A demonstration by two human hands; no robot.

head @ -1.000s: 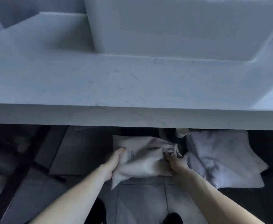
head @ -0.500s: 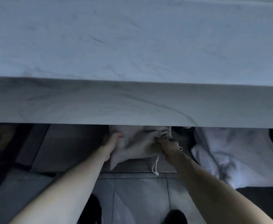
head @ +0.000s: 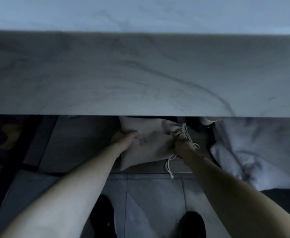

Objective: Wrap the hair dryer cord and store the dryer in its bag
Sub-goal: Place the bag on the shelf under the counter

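A beige cloth drawstring bag [head: 151,143] lies bulging on a low shelf under the marble counter. My left hand [head: 125,139] grips its left side. My right hand [head: 182,145] is closed on the gathered neck at the bag's right end. A white drawstring [head: 169,164] hangs down from that hand over the shelf edge. The hair dryer and its cord are hidden from view; I cannot tell if they are inside the bag.
The thick marble counter edge [head: 140,74] fills the upper half and overhangs the shelf. A crumpled white towel [head: 254,148] lies right of the bag. Grey floor tiles [head: 154,203] and my two dark shoes show below.
The view has tipped down and closer, so the counter edge now covers more. The bag sits lower and more exposed, with its drawstring hanging free. Both hands keep their hold.
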